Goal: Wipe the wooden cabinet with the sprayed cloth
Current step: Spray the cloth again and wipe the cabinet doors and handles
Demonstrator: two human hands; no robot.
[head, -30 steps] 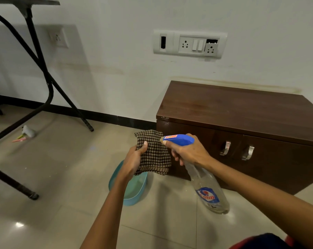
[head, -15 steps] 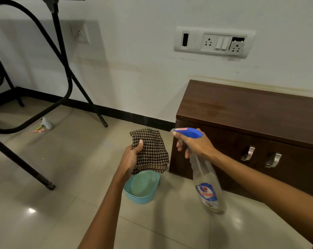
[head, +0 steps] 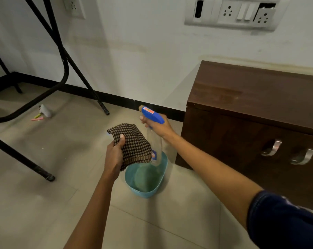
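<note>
My left hand (head: 115, 155) grips a folded brown checked cloth (head: 135, 143) and holds it up over the floor, thumb on its front. My right hand (head: 158, 127) grips the neck of a clear spray bottle with a blue trigger head (head: 152, 115); the bottle hangs down behind the cloth, over a light blue tub (head: 145, 178). The dark wooden cabinet (head: 250, 97) with two metal handles stands on the right against the wall, a little beyond my right hand.
The tub sits on the tiled floor by the cabinet's left front corner. Black metal table legs (head: 66, 56) cross the left side. Small items (head: 43, 112) lie on the floor under them. A switch panel (head: 236, 12) is on the wall.
The view has swung down and left, so the cabinet sits further right. Both hands have lowered over the tub, and the bottle now hangs behind the cloth.
</note>
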